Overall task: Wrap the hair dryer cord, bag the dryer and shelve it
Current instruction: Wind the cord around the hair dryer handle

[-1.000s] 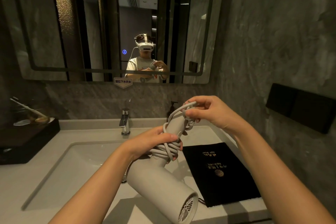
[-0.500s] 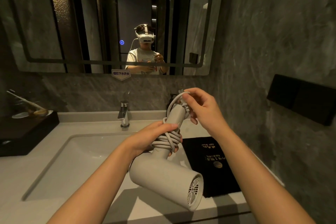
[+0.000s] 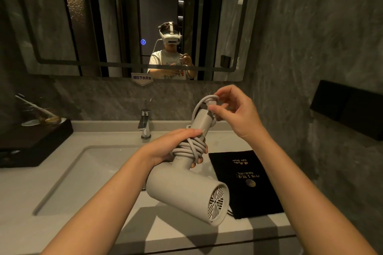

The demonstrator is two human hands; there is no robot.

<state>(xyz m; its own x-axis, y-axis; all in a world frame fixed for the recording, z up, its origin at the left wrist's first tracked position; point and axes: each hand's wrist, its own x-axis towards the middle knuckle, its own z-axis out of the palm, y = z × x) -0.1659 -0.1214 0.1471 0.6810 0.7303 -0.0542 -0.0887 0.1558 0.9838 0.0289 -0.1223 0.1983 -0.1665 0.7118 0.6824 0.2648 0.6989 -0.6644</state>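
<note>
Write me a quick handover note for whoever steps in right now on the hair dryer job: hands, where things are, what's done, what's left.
Left hand: gripping the hair dryer by its handle, over the cord coils, above the counter beside the sink.
Right hand: pinching the loose end of the cord at the tip of the handle.
Black bag: flat on the counter, right of the sink, under the dryer's barrel end.
Done: most of the cord is wound around the handle.
Left: secure the cord end, slide the dryer into the bag, put it on the shelf. No shelf is in view.
</note>
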